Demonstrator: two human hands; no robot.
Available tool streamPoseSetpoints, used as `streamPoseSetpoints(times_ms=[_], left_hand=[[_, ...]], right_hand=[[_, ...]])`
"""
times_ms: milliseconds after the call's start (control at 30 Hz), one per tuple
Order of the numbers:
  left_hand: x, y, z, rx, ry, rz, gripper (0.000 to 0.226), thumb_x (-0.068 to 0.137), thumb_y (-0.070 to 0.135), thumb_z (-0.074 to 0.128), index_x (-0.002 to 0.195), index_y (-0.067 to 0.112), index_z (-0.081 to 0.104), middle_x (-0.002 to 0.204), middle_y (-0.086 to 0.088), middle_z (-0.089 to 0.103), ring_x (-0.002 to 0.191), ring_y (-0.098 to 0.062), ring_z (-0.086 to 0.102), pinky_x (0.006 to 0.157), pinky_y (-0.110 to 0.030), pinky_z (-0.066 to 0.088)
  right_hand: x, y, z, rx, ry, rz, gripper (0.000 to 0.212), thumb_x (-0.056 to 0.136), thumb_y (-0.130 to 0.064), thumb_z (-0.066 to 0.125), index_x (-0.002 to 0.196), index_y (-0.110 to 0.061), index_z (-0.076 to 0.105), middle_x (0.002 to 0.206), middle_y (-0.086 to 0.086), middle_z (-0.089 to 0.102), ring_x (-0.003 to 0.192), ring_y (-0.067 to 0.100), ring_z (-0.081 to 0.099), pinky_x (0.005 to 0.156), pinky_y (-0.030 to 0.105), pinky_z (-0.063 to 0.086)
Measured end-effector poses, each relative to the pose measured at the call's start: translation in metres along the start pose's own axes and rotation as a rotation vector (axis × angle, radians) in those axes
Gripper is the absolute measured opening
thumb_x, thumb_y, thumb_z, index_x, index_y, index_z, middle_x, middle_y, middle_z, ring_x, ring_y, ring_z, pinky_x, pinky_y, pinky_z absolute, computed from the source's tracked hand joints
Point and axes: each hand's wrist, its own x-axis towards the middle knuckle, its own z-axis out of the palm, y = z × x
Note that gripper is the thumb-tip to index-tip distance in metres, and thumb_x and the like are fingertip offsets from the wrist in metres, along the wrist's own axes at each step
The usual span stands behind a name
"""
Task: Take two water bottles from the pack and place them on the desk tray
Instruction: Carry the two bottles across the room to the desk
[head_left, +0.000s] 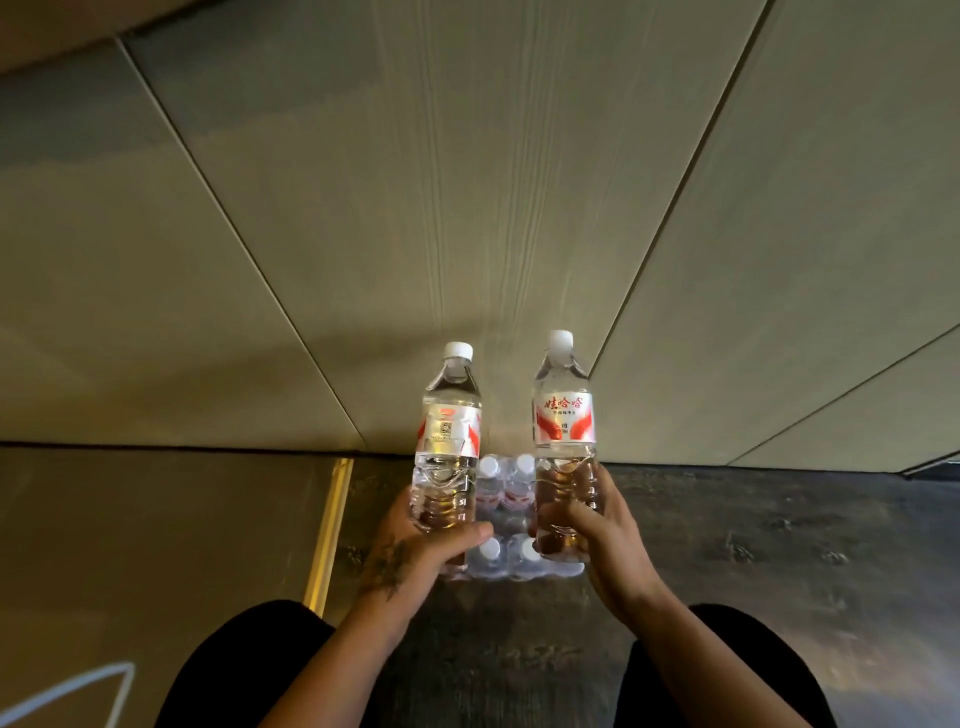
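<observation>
Each hand holds one water bottle upright by its lower body: left hand (415, 551) wraps the left bottle (448, 441), right hand (597, 535) the right bottle (565, 431). Both are lifted above the pack (501, 519) on the floor (779, 545). No tray is visible.

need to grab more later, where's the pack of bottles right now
In the head view the pack sits on the dark floor at lower centre, against the wall, between and below the two bottles held up in the left hand and right hand.
</observation>
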Motion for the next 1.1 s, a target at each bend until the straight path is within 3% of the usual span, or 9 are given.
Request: streamPoseSetpoints(times_ms=[100,233,433,633,733,833,933,1000,1100], left_hand=[[-0.002,0.009,0.002,0.004,0.009,0.001,0.082,0.044,0.053,0.095,0.122,0.039,0.070,0.122,0.005,0.082,0.115,-0.021,0.078,0.077,-0.029,0.063],[-0.002,0.017,0.003,-0.026,0.034,0.027,0.082,0.043,0.063,0.091,0.119,0.040,0.069,0.121,0.006,0.082,0.117,-0.021,0.077,0.102,-0.046,0.062],[-0.007,0.025,0.004,-0.066,0.020,0.074,0.069,0.051,0.065,0.089,0.114,0.043,0.072,0.100,0.031,0.084,0.092,0.009,0.080,0.085,-0.028,0.057],[-0.033,0.051,0.003,-0.052,0.023,0.081,0.075,0.054,0.059,0.093,0.122,0.032,0.075,0.106,0.016,0.088,0.096,-0.006,0.084,0.082,-0.028,0.062],[-0.065,0.086,-0.002,-0.046,0.022,0.052,0.057,0.063,0.046,0.094,0.115,0.034,0.076,0.101,0.019,0.087,0.096,-0.006,0.084,0.073,-0.018,0.062],[-0.113,0.144,-0.006,-0.040,-0.014,0.042,0.071,0.057,0.052,0.093,0.122,0.031,0.074,0.104,0.020,0.086,0.096,0.000,0.082,0.078,-0.019,0.060],[-0.162,0.204,-0.010,-0.044,-0.022,0.038,0.070,0.059,0.042,0.094,0.124,0.025,0.073,0.097,0.018,0.087,0.092,-0.004,0.083,0.067,-0.013,0.061],[-0.195,0.248,-0.014,-0.043,-0.029,0.034,0.071,0.063,0.038,0.090,0.130,0.020,0.072,0.095,0.012,0.088,0.088,-0.005,0.083,0.066,-0.016,0.061],[-0.245,0.311,-0.018,-0.038,-0.031,0.026,0.079,0.056,0.052,0.094,0.127,0.025,0.075,0.102,0.006,0.089,0.088,-0.005,0.084,0.076,-0.026,0.062]], right_hand=[[-0.002,-0.002,0.007,0.025,0.008,0.015,0.081,0.061,-0.043,0.083,0.137,-0.030,0.057,0.128,0.008,0.077,0.118,0.031,0.076,0.101,0.058,0.061],[-0.003,-0.002,0.009,0.026,0.019,0.021,0.078,0.060,-0.045,0.083,0.133,-0.037,0.057,0.129,0.005,0.076,0.120,0.029,0.075,0.107,0.062,0.057],[-0.010,-0.003,0.014,0.039,0.028,0.002,0.080,0.062,-0.050,0.082,0.137,-0.037,0.056,0.127,-0.001,0.078,0.120,0.026,0.075,0.109,0.062,0.055],[-0.033,-0.023,0.018,0.062,0.033,0.000,0.086,0.064,-0.047,0.080,0.144,-0.028,0.055,0.131,0.008,0.076,0.121,0.032,0.075,0.108,0.065,0.055],[-0.064,-0.059,0.030,0.095,0.049,0.010,0.076,0.064,-0.048,0.079,0.136,-0.034,0.058,0.126,0.007,0.078,0.111,0.030,0.079,0.098,0.059,0.062],[-0.109,-0.113,0.037,0.114,0.066,0.038,0.075,0.063,-0.049,0.080,0.133,-0.034,0.059,0.116,0.005,0.082,0.101,0.027,0.082,0.079,0.043,0.068],[-0.153,-0.175,0.044,0.100,0.047,0.028,0.072,0.067,-0.046,0.079,0.135,-0.030,0.058,0.115,0.005,0.083,0.096,0.029,0.082,0.076,0.042,0.069],[-0.182,-0.222,0.049,0.097,0.037,0.026,0.072,0.069,-0.046,0.079,0.136,-0.028,0.058,0.113,0.008,0.082,0.093,0.031,0.082,0.075,0.043,0.069],[-0.225,-0.287,0.058,0.083,0.031,0.017,0.073,0.069,-0.045,0.082,0.135,-0.028,0.058,0.113,0.011,0.081,0.094,0.033,0.082,0.074,0.043,0.068]])
